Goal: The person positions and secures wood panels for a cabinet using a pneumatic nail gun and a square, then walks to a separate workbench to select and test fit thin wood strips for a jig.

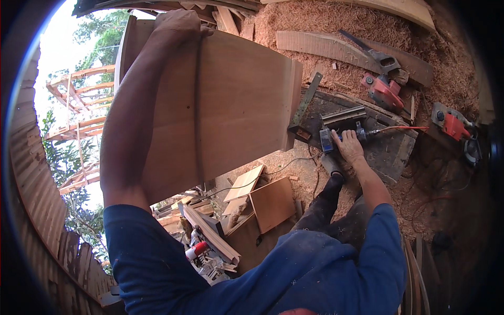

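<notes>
Head view shows the left hand (178, 23) clamped over the upright wooden panel's (231, 105) top edge, steadying it, while the right hand (347, 146), fingers loosely spread, reaches the blue power tool (336, 137) at the dark counter's (388, 152) near edge.

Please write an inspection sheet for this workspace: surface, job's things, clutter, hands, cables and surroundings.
Surface: dark bench, sawdust all around.
Job's things: large wooden panel stood on edge; blue power tool on the bench.
Clutter: metal square, two red power tools, handsaw, loose boards.
Hands: left hand grips the panel's top edge; right hand rests on the blue tool.
Cables: orange cord on the bench, thin black cord across the sawdust.
Surroundings: timber frames, trees, corrugated fence.
</notes>
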`<state>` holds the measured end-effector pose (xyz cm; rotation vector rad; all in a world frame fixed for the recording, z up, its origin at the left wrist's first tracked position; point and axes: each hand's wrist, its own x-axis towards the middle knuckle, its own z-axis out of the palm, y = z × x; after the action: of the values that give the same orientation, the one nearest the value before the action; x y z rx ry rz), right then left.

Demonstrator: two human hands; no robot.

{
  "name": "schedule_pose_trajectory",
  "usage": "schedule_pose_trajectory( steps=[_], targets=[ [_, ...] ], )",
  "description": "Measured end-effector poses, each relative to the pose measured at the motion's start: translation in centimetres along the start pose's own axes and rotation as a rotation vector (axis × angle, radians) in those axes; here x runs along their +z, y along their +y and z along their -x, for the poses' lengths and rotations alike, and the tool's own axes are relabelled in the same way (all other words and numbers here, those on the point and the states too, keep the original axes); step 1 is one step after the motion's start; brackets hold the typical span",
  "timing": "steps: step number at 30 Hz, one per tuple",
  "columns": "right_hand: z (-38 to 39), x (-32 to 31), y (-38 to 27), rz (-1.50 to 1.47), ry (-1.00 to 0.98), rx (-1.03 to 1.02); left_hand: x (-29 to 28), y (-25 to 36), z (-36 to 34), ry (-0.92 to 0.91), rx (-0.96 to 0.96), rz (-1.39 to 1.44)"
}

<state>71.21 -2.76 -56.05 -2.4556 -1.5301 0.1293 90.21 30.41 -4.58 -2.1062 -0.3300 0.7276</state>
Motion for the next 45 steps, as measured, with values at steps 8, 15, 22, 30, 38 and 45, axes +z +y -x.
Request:
schedule_pose_trajectory(
  steps=[8,15,22,30,38,45],
  targets=[
    [-3.0,-1.6,-0.3,-0.094,-0.188,0.154,-0.8,0.6,2.4,0.154,0.076,0.111],
    [-8.1,-17.1,0.9,-0.743,0.055,0.363,-0.7,0.2,2.1,0.071,0.016,0.087],
    [-14.9,-25.5,-2.9,-1.407,0.283,-0.083,-1.1,0.3,1.7,0.096,0.033,0.060],
    [-18.6,-28.0,-5.8,-1.337,0.493,-0.225,-0.9,0.0,1.6,0.106,0.024,0.042],
    [-18.9,-26.7,-5.8,-1.322,0.489,-0.232,-0.7,0.1,1.4,0.110,0.009,0.046],
    [-18.4,-27.0,-6.1,-1.389,0.494,-0.224,-0.4,0.1,1.5,0.110,0.012,0.040]
  ],
)
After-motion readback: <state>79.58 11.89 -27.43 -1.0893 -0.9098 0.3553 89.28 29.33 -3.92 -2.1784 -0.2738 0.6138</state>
